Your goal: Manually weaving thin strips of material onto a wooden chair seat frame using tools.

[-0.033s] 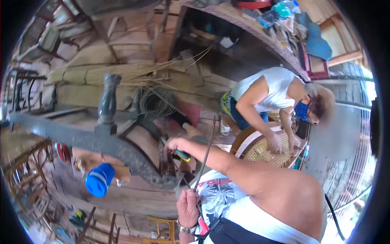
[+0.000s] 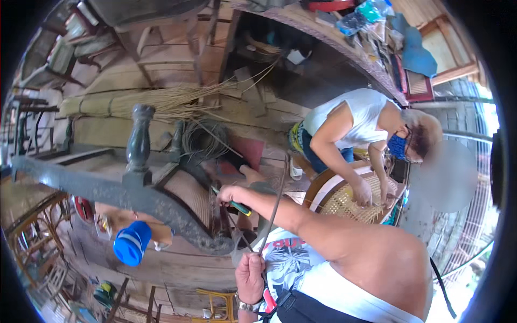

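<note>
My right hand (image 2: 230,195) is closed around a green-and-yellow-handled tool (image 2: 240,208), its working end too small to make out. It sits right beside the cane panel (image 2: 188,196) of a dark wooden seat frame (image 2: 102,188). Nearer my body, my left hand (image 2: 250,272), with a watch at the wrist, pinches a thin dark strip (image 2: 277,207). One length of that strip slants up past my right forearm; another thin length runs from my left hand toward the frame. A turned post (image 2: 138,142) rises from the frame.
A co-worker (image 2: 353,129) bends over a round cane-woven piece (image 2: 350,202) at the right. Behind the frame lie a cane bundle (image 2: 121,102) and a dark coil (image 2: 204,141). A blue container (image 2: 132,243) stands left of my hands. A cluttered shelf (image 2: 323,27) is at the back.
My right hand and the tool have shifted very slightly left and down. My left hand keeps its hold on the strip.
</note>
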Demonstrator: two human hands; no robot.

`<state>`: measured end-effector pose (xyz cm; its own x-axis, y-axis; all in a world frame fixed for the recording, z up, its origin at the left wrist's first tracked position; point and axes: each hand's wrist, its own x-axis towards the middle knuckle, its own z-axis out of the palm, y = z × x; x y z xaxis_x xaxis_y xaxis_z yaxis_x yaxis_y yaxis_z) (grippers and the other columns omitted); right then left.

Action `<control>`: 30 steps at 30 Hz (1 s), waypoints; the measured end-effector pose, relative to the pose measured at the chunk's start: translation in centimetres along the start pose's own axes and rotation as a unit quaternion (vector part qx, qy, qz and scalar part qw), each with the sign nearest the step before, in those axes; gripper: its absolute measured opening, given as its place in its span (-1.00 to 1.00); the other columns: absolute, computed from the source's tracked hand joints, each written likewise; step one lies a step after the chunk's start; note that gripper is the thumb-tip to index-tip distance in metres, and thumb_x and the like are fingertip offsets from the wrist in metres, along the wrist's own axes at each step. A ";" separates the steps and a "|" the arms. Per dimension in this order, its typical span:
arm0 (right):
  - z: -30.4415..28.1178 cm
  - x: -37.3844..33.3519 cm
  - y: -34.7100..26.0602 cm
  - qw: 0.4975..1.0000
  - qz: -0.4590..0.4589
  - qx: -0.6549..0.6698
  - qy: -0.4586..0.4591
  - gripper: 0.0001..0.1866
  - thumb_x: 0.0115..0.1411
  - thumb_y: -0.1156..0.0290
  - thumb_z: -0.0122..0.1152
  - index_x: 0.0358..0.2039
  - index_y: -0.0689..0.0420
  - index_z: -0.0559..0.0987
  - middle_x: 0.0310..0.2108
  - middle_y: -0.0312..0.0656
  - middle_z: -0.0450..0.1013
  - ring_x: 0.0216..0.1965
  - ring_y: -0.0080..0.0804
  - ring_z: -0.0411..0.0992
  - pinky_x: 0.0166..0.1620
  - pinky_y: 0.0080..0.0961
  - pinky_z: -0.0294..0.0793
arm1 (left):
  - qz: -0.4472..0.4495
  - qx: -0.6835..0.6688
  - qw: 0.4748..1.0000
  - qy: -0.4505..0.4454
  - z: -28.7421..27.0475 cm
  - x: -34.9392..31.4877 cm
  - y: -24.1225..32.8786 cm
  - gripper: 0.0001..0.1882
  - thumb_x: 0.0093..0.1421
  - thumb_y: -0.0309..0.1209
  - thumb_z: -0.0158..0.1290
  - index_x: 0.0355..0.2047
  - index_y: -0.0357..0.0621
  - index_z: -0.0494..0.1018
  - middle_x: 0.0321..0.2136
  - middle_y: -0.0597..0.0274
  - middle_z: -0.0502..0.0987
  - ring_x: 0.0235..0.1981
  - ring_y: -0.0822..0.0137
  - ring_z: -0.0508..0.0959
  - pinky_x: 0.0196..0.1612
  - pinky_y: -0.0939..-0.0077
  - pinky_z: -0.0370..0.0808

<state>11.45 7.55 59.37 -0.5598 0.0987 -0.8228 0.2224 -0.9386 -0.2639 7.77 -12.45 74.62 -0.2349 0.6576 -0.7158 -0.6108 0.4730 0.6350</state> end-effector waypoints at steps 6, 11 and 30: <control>-5.0 -4.8 -3.1 0.932 -0.238 -0.227 0.154 -0.49 0.21 0.27 0.18 0.07 0.35 0.37 -0.44 -0.24 0.45 -0.41 -0.60 0.40 -0.31 -0.63 0.40 | -0.074 0.054 0.995 -0.050 4.3 3.9 1.5 -0.70 0.43 -0.24 -0.07 -0.41 -0.14 0.36 -0.60 0.46 0.30 -0.57 0.60 0.19 -0.46 0.68 0.16; -18.7 12.8 7.4 0.889 -0.175 -0.365 0.214 -0.56 0.19 0.35 0.12 0.04 0.29 0.39 -0.50 -0.24 0.44 -0.44 -0.58 0.42 -0.34 -0.61 0.41 | -0.091 -0.005 0.994 -0.064 4.6 6.1 2.7 -0.73 0.43 -0.28 -0.07 -0.41 -0.14 0.38 -0.60 0.45 0.35 -0.55 0.60 0.24 -0.44 0.69 0.19; -12.9 -1.8 -4.1 0.853 -0.121 -0.487 0.146 -0.77 0.10 0.33 0.04 -0.31 0.21 0.52 -0.40 0.06 0.54 -0.31 -0.06 0.53 -0.28 -0.12 0.42 | -0.316 -0.024 0.948 0.036 -2.2 24.3 -12.1 -0.40 0.30 0.20 -0.08 -0.19 -0.16 0.48 -0.38 0.26 0.58 -0.36 0.28 0.57 -0.11 0.26 0.48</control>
<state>21.81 15.45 55.44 -0.4931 0.4616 -0.7374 0.7653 -0.1729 -0.6200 7.79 -3.48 48.95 0.1395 0.2090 -0.9679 -0.6801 0.7307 0.0597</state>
